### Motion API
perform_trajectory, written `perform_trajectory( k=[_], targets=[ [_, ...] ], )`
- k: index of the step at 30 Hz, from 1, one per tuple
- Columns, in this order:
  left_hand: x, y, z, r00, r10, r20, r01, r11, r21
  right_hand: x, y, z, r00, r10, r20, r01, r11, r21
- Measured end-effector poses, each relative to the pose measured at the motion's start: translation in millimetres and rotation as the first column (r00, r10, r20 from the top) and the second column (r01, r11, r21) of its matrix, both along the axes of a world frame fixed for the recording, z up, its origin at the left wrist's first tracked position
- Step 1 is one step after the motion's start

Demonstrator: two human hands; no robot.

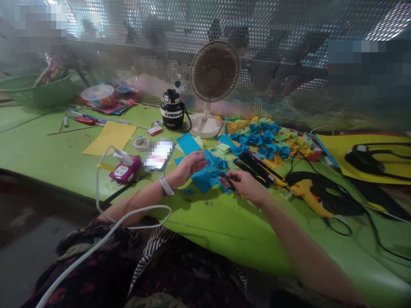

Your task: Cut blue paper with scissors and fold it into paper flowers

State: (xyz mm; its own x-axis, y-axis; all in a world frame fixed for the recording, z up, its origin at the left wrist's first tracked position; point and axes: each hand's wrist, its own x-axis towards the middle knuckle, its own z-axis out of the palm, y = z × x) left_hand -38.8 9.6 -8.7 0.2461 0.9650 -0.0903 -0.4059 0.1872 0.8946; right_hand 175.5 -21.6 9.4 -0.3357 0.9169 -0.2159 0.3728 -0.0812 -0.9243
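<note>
My left hand (189, 167), with a white band on its wrist, has its fingers bent together at a piece of blue paper (210, 161); the fingertips partly hide the grip. My right hand (244, 185) is closed around a slim dark-handled tool (228, 181), whose thin tip points to the blue paper; its exact kind is unclear. Under both hands lies a larger sheet of blue paper (204, 182). Small dark scraps (209, 203) are scattered on the green table in front. A black stapler-like tool (257, 167) rests just beyond my right hand.
Folded paper flowers (260, 137) are heaped behind my hands, near a fan (212, 77) and a black jug (172, 112). A phone (159, 155) and a pink power adapter (126, 170) lie left. A yellow glue gun (308, 196) lies right. A white cable (105, 239) crosses my lap.
</note>
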Motion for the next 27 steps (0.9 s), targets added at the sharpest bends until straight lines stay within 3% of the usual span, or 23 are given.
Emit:
perform_trajectory(
  k=[7,15,22,27],
  targets=[
    [1.6,-4.5,10.3,0.968,-0.118,0.222,0.150,0.980,-0.131,-2.9,0.7,-7.6,0.995,0.042,0.088,-0.040,0.999,-0.021],
    [5.8,-8.2,13.5,0.928,-0.004,0.372,0.136,0.934,-0.329,-6.8,0.0,-4.4,0.986,0.049,0.161,-0.046,0.999,-0.028],
    [7.5,-6.5,10.9,0.949,0.021,0.314,0.097,0.930,-0.356,-9.0,0.6,-4.2,0.988,0.014,0.155,-0.003,0.997,-0.077],
    [2.6,-0.1,4.2,0.952,-0.009,0.304,0.122,0.928,-0.352,-7.5,1.7,-3.1,0.998,0.046,0.043,-0.039,0.987,-0.153]
  ],
)
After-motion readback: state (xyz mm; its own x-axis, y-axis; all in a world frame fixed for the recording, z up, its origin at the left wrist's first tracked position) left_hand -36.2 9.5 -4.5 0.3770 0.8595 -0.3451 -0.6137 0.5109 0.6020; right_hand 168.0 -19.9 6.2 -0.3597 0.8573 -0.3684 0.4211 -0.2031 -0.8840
